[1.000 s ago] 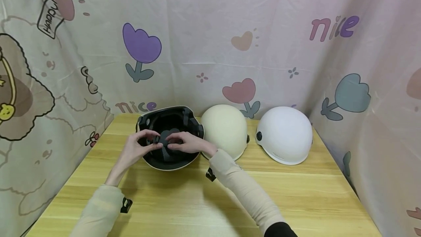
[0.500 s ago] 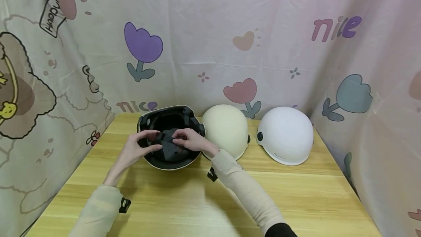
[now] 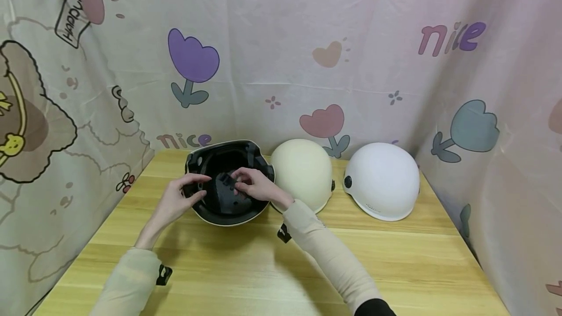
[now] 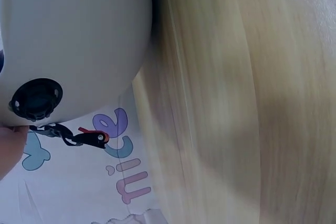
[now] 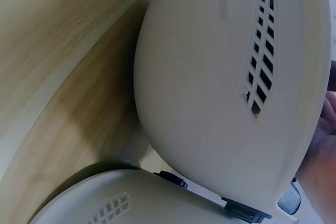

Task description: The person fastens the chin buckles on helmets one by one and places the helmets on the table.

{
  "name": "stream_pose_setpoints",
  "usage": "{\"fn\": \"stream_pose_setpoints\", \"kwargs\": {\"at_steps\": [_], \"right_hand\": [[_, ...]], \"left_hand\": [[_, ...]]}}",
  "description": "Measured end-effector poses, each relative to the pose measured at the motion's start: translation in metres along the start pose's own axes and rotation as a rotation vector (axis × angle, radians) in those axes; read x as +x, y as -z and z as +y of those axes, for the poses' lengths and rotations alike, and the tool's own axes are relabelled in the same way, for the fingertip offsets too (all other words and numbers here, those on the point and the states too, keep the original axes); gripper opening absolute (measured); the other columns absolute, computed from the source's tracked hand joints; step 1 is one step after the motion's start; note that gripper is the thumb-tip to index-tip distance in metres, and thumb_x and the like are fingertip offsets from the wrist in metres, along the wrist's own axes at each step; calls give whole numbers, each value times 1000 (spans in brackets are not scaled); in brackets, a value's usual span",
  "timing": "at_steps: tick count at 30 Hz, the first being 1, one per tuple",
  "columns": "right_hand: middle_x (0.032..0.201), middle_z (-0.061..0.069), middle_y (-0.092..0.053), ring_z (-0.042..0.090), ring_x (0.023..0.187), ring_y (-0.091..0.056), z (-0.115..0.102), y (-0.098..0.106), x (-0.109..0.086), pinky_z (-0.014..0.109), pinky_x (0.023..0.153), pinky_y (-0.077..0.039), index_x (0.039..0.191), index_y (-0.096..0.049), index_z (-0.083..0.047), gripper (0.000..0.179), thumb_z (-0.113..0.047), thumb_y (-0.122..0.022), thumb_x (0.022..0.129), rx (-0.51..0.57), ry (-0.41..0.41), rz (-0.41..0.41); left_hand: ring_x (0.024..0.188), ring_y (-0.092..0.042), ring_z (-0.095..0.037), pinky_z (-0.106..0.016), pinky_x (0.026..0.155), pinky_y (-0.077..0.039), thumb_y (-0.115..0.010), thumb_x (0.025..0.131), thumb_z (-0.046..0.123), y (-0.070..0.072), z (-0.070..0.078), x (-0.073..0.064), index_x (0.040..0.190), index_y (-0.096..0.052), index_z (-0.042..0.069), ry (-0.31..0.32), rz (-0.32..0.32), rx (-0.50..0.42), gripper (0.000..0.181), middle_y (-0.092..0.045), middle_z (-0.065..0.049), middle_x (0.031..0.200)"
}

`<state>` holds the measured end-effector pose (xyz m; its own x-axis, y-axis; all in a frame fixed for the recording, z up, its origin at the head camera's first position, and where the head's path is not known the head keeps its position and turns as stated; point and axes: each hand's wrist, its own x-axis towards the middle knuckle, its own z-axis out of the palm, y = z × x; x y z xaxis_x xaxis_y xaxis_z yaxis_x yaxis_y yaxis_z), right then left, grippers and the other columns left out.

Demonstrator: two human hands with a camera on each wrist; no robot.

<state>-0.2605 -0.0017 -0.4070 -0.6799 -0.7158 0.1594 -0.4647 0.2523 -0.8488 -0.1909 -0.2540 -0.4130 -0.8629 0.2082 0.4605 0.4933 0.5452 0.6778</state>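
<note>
A cream helmet [image 3: 199, 214] lies upturned on the table, its black lining facing up. My right hand [image 3: 259, 184] reaches over its right side and pinches a small black strap buckle [image 3: 226, 179] above the lining. At the left rim is my left hand [image 3: 173, 199], thumb and fingers apart with a gap between them. The left wrist view shows the helmet's pale shell [image 4: 79, 30] with a round black fitting [image 4: 37, 99]. Below it hangs a black strap clip with a red tab [image 4: 94, 138]. Slotted vents [image 5: 261, 56] mark the shell in the right wrist view.
A second cream helmet [image 3: 303, 174] stands dome up, right beside the upturned one. Further right is a white helmet [image 3: 382, 179], also dome up. All rest near the back of the wooden table [image 3: 246, 272], against a printed curtain [image 3: 263, 52].
The black buckle has passed from between both hands to the right hand's fingers, slightly up and right. My left hand has let go and drawn back a little left.
</note>
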Motion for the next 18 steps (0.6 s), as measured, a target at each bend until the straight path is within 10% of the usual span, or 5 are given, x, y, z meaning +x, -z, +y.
{"fn": "stream_pose_setpoints", "kwargs": {"at_steps": [18], "right_hand": [[85, 17, -55, 14, 65, -56, 0, 0, 0, 24, 63, -52, 114, -58, 11, 31, 2, -32, 97, 222, -55, -19]], "left_hand": [[116, -43, 22, 0, 98, -32, -71, 91, 2, 1, 1, -2, 121, -70, 6, 31, -10, 12, 30, -69, -14, 124]]}}
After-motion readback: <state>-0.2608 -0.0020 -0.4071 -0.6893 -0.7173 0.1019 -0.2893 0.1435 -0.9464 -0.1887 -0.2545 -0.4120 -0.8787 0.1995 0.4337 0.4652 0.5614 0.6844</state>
